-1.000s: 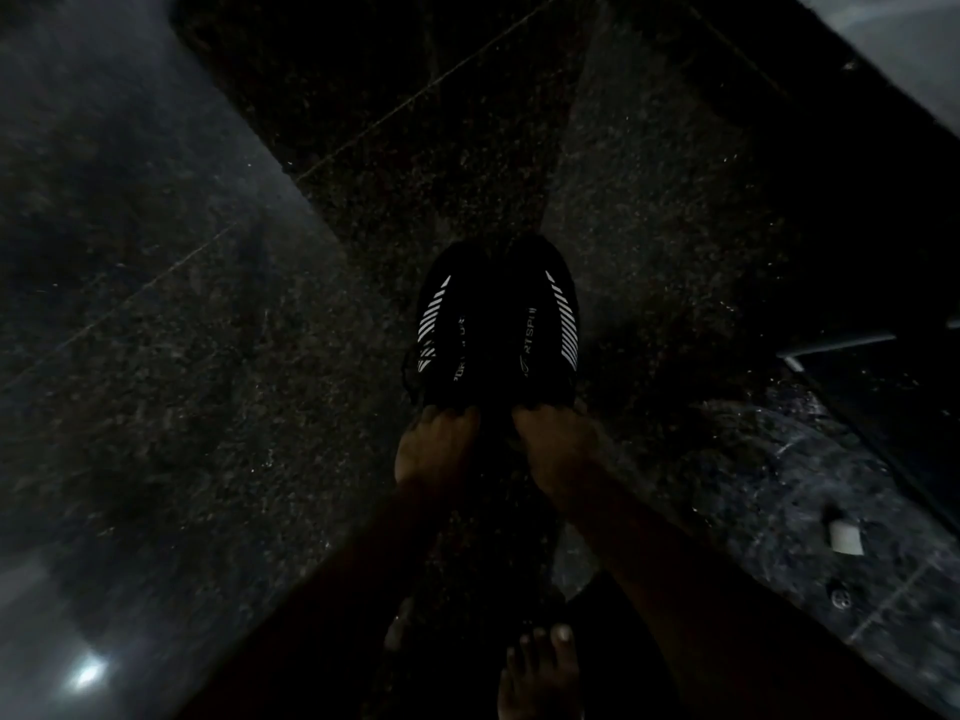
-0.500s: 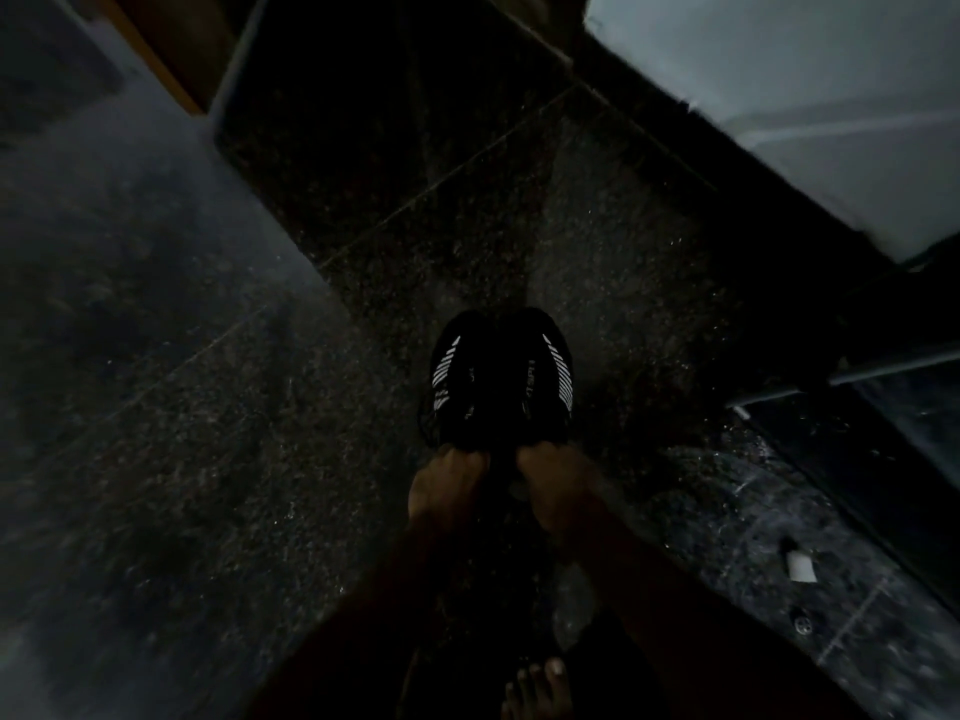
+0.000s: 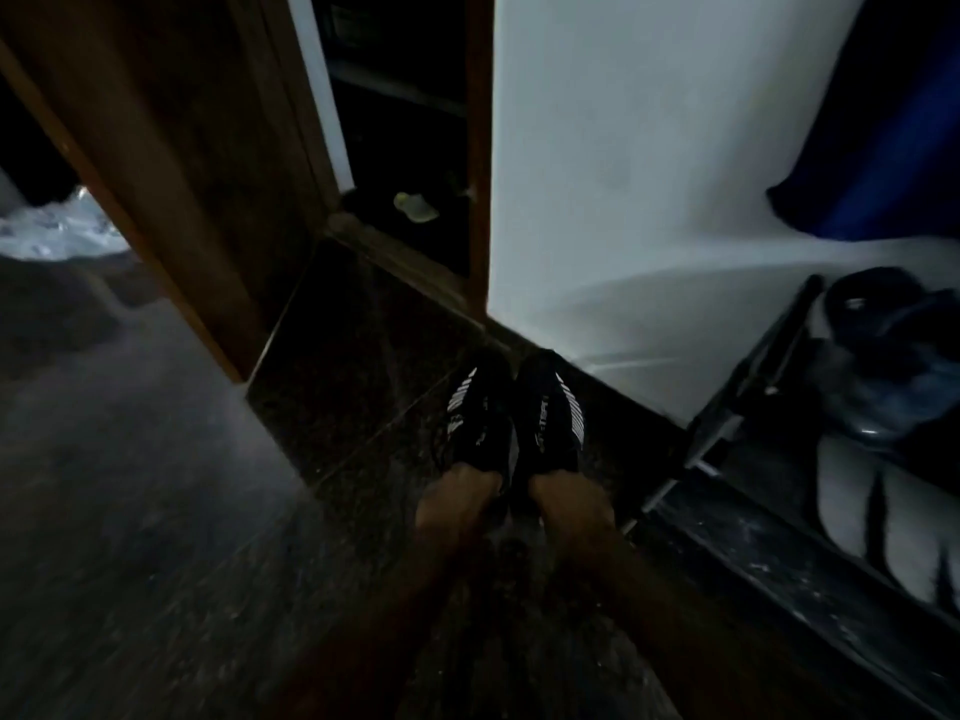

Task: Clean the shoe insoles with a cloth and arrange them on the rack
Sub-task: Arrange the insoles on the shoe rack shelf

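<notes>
Each hand grips the heel of one black shoe, left hand [image 3: 457,498] on the left shoe [image 3: 478,418], right hand [image 3: 569,504] on the right shoe [image 3: 553,413], near the rack [image 3: 727,433], and in this gloom either could slip or knock it.

White lettering runs lengthwise along the upper of each of the two black shoes, the left shoe [image 3: 475,423] and the right shoe [image 3: 550,418], just inside their white stripes. The frame is dark and blurred; the letters are too small and smeared to make out as a word or brand. No other text, number or sign can be read.
</notes>
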`<state>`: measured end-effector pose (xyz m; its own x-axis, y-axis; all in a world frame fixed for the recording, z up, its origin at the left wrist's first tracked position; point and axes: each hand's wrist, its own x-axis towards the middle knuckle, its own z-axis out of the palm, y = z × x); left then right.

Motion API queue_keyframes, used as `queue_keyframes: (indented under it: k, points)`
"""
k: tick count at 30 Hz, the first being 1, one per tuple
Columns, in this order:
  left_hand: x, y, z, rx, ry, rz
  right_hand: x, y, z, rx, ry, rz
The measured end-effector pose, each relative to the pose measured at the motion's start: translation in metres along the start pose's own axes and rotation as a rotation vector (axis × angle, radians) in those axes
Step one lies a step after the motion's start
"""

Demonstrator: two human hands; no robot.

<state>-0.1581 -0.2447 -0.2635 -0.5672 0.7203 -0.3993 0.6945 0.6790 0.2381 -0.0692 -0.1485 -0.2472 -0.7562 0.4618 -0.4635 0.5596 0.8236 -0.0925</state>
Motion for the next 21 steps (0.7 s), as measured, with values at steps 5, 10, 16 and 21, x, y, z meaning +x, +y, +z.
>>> queue_keyframes:
  k: [5, 10, 16, 21]
  points:
    - [-0.044, 0.050, -0.072, 0.053, 0.208, 0.123, -0.073, 0.020, -0.074, -0.008, 0.199, -0.010]
    - [-0.083, 0.099, -0.115, 0.110, 0.329, 0.272, -0.148, 0.048, -0.123, 0.027, 0.329, 0.026]
    - [-0.118, 0.174, -0.158, 0.223, 0.441, 0.402, -0.217, 0.099, -0.165, 0.017, 0.441, 0.099]
    - [-0.136, 0.250, -0.176, 0.157, 0.442, 0.516, -0.273, 0.157, -0.185, 0.007, 0.546, 0.184]
